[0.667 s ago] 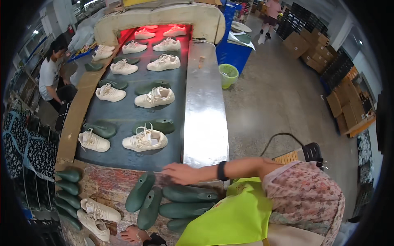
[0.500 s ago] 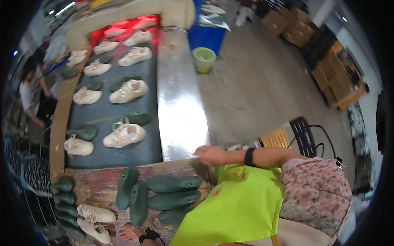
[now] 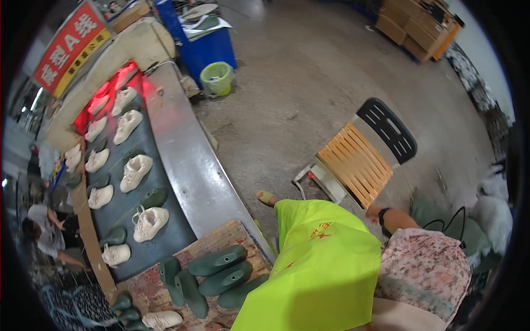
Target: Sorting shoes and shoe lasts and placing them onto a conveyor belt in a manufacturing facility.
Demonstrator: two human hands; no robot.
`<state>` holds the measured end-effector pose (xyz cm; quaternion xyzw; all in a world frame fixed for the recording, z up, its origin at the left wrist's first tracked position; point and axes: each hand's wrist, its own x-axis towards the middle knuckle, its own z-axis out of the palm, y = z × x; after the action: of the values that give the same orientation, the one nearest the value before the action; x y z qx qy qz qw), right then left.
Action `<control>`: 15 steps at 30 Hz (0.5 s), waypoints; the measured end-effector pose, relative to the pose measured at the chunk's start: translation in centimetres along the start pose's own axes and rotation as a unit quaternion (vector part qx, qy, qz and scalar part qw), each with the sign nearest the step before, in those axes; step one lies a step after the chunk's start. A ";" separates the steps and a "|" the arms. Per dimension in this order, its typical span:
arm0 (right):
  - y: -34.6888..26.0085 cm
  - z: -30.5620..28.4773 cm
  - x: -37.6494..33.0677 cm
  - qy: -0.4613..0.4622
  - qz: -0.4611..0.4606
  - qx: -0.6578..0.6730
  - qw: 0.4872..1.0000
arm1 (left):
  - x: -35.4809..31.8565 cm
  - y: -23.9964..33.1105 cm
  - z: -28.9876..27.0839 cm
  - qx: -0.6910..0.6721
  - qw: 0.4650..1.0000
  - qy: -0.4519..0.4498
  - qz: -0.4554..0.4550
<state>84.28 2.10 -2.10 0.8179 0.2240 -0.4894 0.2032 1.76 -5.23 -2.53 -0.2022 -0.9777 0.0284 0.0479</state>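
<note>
My right arm reaches out to the right, a dark band on its wrist. Just a small part of my right hand (image 3: pixel 373 211) shows, beside the front edge of a slatted wooden chair (image 3: pixel 356 165) with a black back; its fingers are hidden. Only a sliver of my left hand (image 3: pixel 212 326) appears at the lower edge, by the worktable (image 3: pixel 226 240). Several dark green shoe lasts (image 3: pixel 218 260) lie on that table, with a cream sneaker (image 3: pixel 162 320) at its near left. I wear a bright yellow-green apron (image 3: pixel 326 265).
A conveyor belt (image 3: pixel 165 190) carries cream sneakers and green lasts out of a red-lit tunnel. Along its right runs a metal ledge (image 3: pixel 190 154). Beyond stand a green basket (image 3: pixel 217 80) and a blue bin (image 3: pixel 207 55). A person (image 3: pixel 44 226) bends at the far left.
My view has turned to the right, bringing the whole chair into sight. My right hand has left the metal ledge for the chair's side. The left hand has slipped almost out of view.
</note>
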 end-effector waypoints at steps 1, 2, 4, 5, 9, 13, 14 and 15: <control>0.7 1.5 0.7 -0.080 -0.002 0.036 0.996 | -0.7 -0.1 0.1 -0.015 0.999 -0.035 0.023; -1.2 1.7 1.3 -0.112 -0.116 -0.009 0.987 | -1.5 -0.8 0.1 -0.024 0.997 -0.061 0.035; -7.2 1.1 1.8 -0.144 -0.239 -0.070 0.958 | -3.0 -1.8 0.1 -0.048 0.993 -0.096 0.050; -12.2 -0.5 1.4 -0.091 -0.402 -0.113 0.904 | -5.2 -3.6 0.6 -0.053 0.991 -0.123 0.019; -30.9 -5.1 -2.7 0.093 -0.506 -0.430 0.741 | -12.7 -4.1 1.2 -0.151 0.988 0.002 -0.031; -40.8 -9.2 -4.3 0.176 -0.549 -0.297 0.761 | -14.7 4.2 -2.8 -0.504 0.830 -0.201 -0.124; -44.1 -8.8 -5.4 0.201 -0.582 -0.268 0.741 | -16.2 3.3 -3.3 -0.503 0.832 -0.188 -0.143; -47.2 -7.6 -6.1 0.195 -0.644 -0.237 0.701 | -17.5 3.0 -3.7 -0.476 0.853 -0.182 -0.113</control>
<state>60.45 43.85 1.34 0.4765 0.8390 -0.2617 -0.0225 19.32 -9.35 -0.50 -0.0798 -0.8793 -0.4095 -0.2299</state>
